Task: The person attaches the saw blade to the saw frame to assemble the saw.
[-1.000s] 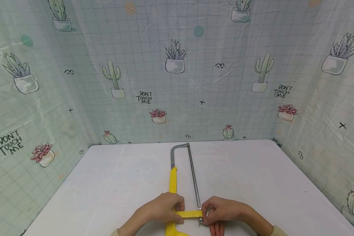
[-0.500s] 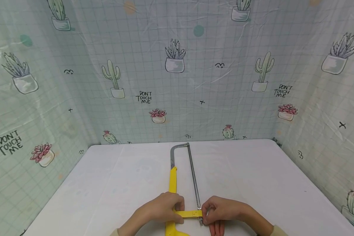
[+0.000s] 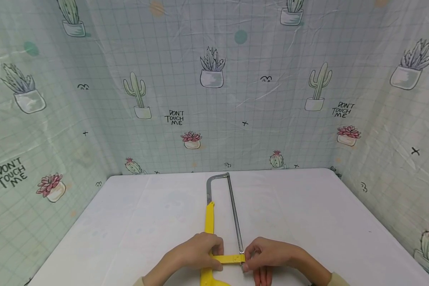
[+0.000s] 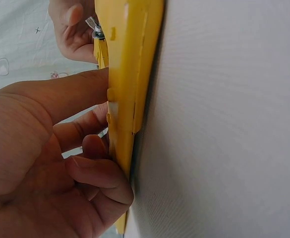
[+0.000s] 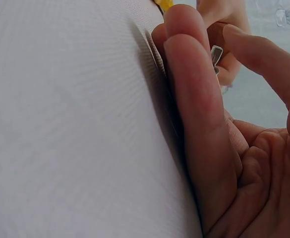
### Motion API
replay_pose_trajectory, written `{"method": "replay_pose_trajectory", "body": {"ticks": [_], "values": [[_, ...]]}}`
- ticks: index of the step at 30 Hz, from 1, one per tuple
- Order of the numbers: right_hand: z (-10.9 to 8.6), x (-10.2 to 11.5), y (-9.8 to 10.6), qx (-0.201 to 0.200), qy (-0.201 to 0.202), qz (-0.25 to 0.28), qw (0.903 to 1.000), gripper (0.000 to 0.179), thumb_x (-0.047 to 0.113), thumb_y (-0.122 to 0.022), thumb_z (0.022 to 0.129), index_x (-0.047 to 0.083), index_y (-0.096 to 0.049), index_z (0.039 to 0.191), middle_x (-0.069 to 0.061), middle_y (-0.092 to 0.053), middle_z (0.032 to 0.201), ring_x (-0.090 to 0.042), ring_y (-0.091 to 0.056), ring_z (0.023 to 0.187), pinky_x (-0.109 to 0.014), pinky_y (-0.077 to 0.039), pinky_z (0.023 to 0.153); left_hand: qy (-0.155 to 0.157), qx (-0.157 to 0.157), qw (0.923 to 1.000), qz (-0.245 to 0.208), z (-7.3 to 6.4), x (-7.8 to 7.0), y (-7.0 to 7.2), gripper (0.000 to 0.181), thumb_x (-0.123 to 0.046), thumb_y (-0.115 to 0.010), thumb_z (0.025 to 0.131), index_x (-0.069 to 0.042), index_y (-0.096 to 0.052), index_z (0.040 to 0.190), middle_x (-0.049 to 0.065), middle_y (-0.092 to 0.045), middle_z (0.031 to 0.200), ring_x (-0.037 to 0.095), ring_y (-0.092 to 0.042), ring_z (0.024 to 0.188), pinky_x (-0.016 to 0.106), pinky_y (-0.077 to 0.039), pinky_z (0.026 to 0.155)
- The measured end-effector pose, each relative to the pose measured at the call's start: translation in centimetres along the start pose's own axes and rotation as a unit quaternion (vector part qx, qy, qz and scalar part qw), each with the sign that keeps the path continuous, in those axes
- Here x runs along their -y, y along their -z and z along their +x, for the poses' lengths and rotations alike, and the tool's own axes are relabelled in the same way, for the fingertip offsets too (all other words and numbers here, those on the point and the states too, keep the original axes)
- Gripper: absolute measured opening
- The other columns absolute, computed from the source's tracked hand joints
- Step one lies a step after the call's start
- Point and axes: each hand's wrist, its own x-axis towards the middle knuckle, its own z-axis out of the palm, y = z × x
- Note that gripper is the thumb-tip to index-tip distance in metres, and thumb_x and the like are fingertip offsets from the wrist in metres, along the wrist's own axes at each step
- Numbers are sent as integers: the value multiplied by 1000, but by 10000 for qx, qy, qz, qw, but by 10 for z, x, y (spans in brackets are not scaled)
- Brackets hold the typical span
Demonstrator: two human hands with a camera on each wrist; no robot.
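Pinched in the left hand [image 3: 201, 250], the saw [image 3: 209, 218] lies on the table [image 3: 300, 210]; right hand [image 3: 264, 254] at the nut [image 5: 216, 55], whether pinching I can't tell. Best here: saw dead still, small even twists.

Head view: left forearm [image 3: 164, 265] and right forearm [image 3: 309, 265] rise from the bottom edge, slanting toward each other. Left hand [image 3: 200, 250]: back upward, fingers [image 3: 218, 245] bent, thumb opposed to them in a gripping pose. Right hand [image 3: 271, 253]: index finger bent, thumb directed inward. Whether those two tips meet cannot be told. Right wrist view: foremost finger nearly straight, another fingertip just beyond, thumb apart from both. Left wrist view: left thumb extended, nearest fingers curled.
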Motion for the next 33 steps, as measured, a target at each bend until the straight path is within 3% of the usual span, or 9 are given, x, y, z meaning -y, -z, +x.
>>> {"method": "replay_pose_trajectory", "body": {"ticks": [16,33], "values": [[0,0,0,-57,-58,18,10000,16,27,-67,99,11,-69,97,7,-72,64,-2,-66,50,-16,-50,49,35,12,10000,-16,0,-2,1,22,-23,-87,81,-23,-66,85,-11,-63,78,5,-52,69,21,-46,66],[0,-2,2,178,73,233,9995,10,16,-63,99,8,-67,101,5,-73,68,-2,-66,52,-17,-51,50,11,-5,10000,-11,-1,-1,0,22,-23,-88,81,-23,-66,85,-11,-62,78,5,-52,68,21,-46,65]]}}
